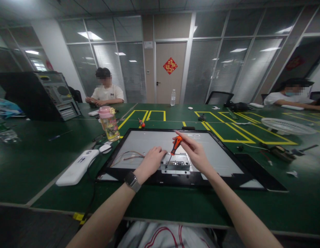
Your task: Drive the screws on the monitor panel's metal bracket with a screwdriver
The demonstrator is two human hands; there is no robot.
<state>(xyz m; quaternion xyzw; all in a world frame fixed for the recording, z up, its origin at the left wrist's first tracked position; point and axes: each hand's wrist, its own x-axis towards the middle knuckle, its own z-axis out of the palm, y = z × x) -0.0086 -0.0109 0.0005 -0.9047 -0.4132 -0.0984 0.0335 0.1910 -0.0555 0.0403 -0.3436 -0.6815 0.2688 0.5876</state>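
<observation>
A dark flat-panel monitor (214,151) lies on its face in front of me, its pale grey back upward. Near its front edge sits a metal bracket (179,166) with a row of small parts in it. My right hand (194,151) holds an orange and black screwdriver (176,144) between thumb and fingers, tilted, its tip down at the bracket's left part. My left hand (152,161), wearing a watch, is closed at the bracket's left end; its fingertips are partly hidden. Thin wires (131,155) run over the panel left of it.
Left of the panel are a pink-lidded bottle (109,125), a white power bank (77,167) and a white mouse (105,147). A black computer case (38,94) stands farther left. A black strip (260,170) lies at right. Two people (105,91) sit across the green table (175,203).
</observation>
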